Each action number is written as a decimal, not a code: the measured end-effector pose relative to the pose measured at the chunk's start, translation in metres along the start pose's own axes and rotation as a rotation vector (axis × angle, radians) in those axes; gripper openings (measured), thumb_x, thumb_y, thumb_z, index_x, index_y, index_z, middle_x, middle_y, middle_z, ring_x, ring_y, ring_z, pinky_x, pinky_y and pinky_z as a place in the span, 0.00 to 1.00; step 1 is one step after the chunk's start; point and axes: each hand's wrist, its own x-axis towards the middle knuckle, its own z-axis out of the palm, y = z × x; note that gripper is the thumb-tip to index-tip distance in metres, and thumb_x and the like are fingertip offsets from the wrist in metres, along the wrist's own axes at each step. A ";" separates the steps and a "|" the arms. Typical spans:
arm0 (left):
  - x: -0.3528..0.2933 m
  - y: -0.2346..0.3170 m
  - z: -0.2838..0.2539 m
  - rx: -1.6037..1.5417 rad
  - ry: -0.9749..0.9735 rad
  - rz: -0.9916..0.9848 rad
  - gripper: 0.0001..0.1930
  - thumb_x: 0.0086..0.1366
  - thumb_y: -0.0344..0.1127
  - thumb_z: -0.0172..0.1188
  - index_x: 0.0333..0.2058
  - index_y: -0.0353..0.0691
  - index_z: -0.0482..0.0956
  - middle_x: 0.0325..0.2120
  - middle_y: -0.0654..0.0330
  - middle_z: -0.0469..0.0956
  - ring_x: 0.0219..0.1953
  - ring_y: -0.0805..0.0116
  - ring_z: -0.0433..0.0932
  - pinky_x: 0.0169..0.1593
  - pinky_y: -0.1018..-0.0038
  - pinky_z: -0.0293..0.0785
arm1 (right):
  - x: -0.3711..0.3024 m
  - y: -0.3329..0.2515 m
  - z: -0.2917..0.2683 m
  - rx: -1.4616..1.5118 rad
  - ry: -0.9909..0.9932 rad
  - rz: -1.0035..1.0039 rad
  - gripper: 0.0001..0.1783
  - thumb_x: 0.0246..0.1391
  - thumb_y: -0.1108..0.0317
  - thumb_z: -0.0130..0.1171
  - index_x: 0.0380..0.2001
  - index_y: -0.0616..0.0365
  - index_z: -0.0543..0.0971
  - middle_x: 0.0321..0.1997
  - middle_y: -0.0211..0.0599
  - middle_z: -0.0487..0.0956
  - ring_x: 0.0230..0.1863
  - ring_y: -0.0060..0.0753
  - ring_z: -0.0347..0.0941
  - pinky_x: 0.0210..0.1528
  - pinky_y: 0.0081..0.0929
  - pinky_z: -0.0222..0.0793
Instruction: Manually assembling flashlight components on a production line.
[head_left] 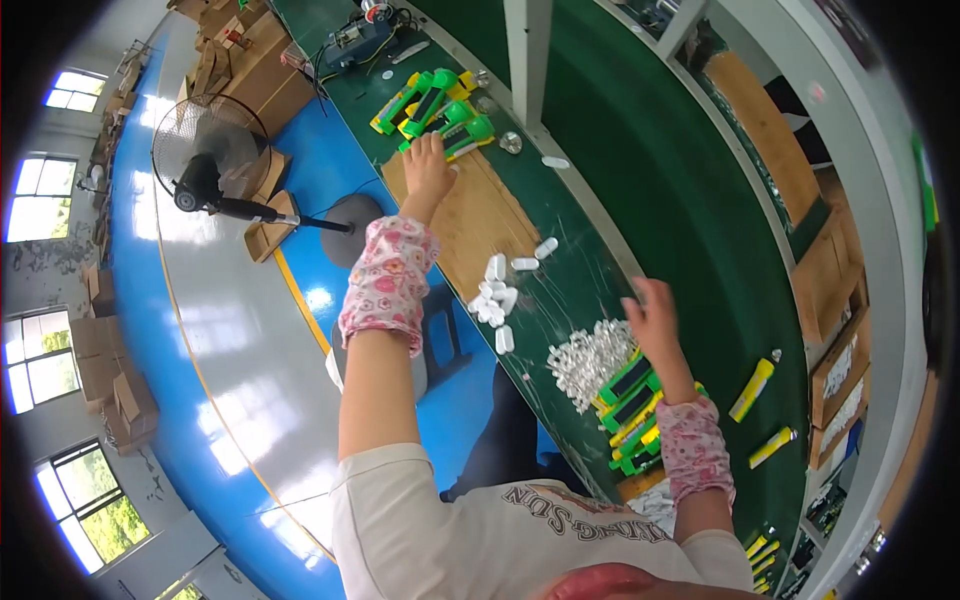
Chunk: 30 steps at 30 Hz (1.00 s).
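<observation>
Head view records the left hand (428, 177) at the far green-and-yellow pieces (432, 104), whether its grip holds one indeterminable, and the right hand (656, 322), grip loosely parted and seemingly empty, beside small clear parts (588, 364) heaped on the tabletop (547, 308), apparently for easy reach.

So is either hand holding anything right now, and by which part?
The left hand is at the far green-and-yellow pieces, but whether it grips one cannot be told. The right hand shows nothing held.
</observation>
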 end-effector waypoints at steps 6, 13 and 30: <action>0.092 -0.052 0.030 -0.127 0.166 -0.167 0.39 0.53 0.54 0.63 0.60 0.40 0.62 0.60 0.49 0.62 0.65 0.48 0.56 0.65 0.49 0.49 | 0.192 -0.119 0.199 1.094 -0.494 0.571 0.20 0.59 0.66 0.57 0.52 0.63 0.71 0.34 0.37 0.78 0.33 0.28 0.78 0.30 0.26 0.78; 0.165 -0.120 0.050 -0.219 -0.437 -0.375 0.56 0.46 0.74 0.59 0.67 0.44 0.54 0.66 0.49 0.55 0.69 0.48 0.50 0.66 0.44 0.44 | 0.322 -0.177 0.312 0.874 0.249 0.551 0.27 0.51 0.60 0.65 0.48 0.66 0.70 0.38 0.42 0.78 0.33 0.34 0.77 0.25 0.30 0.75; 0.094 -0.072 0.047 -0.378 -0.637 -0.075 0.54 0.38 0.68 0.70 0.56 0.33 0.64 0.53 0.48 0.69 0.57 0.48 0.68 0.58 0.58 0.65 | 0.245 -0.138 0.265 1.190 0.342 0.623 0.24 0.51 0.63 0.66 0.48 0.60 0.70 0.47 0.36 0.77 0.43 0.29 0.76 0.41 0.29 0.75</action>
